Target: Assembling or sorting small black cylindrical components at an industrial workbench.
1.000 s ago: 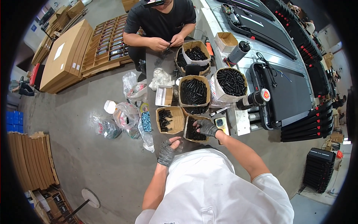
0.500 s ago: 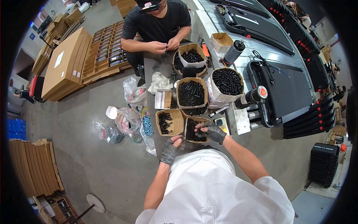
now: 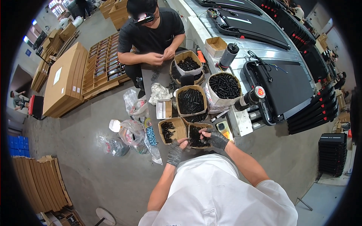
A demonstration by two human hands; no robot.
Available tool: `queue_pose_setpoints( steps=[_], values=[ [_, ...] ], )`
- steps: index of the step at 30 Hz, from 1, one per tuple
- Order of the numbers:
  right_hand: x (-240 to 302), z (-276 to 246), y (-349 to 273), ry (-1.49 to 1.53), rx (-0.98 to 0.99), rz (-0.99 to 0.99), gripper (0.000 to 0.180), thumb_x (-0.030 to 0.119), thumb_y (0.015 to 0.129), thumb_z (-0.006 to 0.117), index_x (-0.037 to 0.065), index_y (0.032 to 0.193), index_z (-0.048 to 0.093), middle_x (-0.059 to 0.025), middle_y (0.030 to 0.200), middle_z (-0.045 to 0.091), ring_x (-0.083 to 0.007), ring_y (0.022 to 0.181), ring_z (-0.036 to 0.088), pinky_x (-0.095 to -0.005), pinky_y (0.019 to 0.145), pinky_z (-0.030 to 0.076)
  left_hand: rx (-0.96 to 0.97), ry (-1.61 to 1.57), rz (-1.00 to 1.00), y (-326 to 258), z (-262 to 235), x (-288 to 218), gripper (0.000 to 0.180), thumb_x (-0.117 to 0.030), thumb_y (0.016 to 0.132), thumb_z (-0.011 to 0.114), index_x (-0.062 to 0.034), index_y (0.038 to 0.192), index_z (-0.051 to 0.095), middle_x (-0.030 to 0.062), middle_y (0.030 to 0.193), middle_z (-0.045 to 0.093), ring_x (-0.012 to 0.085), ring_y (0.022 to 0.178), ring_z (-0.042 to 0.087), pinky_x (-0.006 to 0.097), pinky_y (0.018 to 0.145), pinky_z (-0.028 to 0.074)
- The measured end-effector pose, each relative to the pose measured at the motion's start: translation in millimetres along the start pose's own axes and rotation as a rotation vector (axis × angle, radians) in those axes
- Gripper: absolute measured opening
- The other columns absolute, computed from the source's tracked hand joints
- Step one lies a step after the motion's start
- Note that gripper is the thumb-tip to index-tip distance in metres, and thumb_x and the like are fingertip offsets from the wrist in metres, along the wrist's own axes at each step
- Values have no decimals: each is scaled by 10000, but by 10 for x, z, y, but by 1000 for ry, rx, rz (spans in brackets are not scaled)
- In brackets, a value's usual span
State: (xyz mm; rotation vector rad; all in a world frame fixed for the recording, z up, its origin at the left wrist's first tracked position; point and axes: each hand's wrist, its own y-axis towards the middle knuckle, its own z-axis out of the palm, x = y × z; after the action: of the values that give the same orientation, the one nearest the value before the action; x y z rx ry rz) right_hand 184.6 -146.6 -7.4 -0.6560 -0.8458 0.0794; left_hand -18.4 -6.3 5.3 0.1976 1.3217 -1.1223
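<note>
Seen from above, a person in a white shirt works at the near edge of a grey surface [image 3: 151,81] crowded with cardboard boxes. Both gloved hands meet over a small open cardboard box of short black parts [image 3: 197,136]. The right hand [image 3: 215,138] pinches a few parts; the left hand [image 3: 175,151] curls at the box's rim, its grasp unclear. The parts look small, stiff and light, best pinched singly by their ends.

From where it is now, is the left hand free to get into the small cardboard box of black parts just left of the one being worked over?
Probably yes. The left hand sits at the near corner of that small cardboard box, whose top is open, with nothing lying across it. The right hand is over the neighbouring box, out of the way.
</note>
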Motion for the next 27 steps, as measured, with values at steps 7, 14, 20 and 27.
queue_pose_setpoints(
  steps=[7, 14, 20, 27],
  values=[
    [74, 87, -88, 109, 33, 59, 216, 211, 907, 638, 71, 1059, 575, -24, 929, 597, -128, 840, 578, -248, 754, 496, 28, 81, -13, 180, 76, -13, 276, -208, 891, 657, -15, 1086, 679, 36, 943, 683, 120, 862, 605, 265, 792, 485],
    [160, 299, -70, 265, -6, 74, 164, 149, 900, 648, 50, 1014, 584, -28, 904, 596, -139, 829, 581, -253, 743, 492, -1, 105, -10, 380, 156, 22, 268, -185, 880, 664, -19, 1090, 675, 32, 954, 682, 120, 871, 608, 272, 808, 489],
    [103, 364, 25, 35, -141, -12, 279, 228, 899, 653, 23, 1074, 582, -17, 882, 582, -120, 803, 547, -252, 762, 485, 3, 153, 15, 473, 206, 30, 267, -189, 882, 658, -28, 1095, 669, 39, 952, 682, 128, 873, 615, 273, 808, 489],
    [57, 368, 60, -467, -288, -235, 223, 211, 910, 646, 24, 1017, 590, 0, 831, 592, -88, 722, 535, -237, 672, 460, -28, 44, -24, 514, 222, 103, 291, -195, 888, 654, -9, 1112, 651, 47, 933, 678, 123, 838, 609, 269, 765, 495]
  ],
)
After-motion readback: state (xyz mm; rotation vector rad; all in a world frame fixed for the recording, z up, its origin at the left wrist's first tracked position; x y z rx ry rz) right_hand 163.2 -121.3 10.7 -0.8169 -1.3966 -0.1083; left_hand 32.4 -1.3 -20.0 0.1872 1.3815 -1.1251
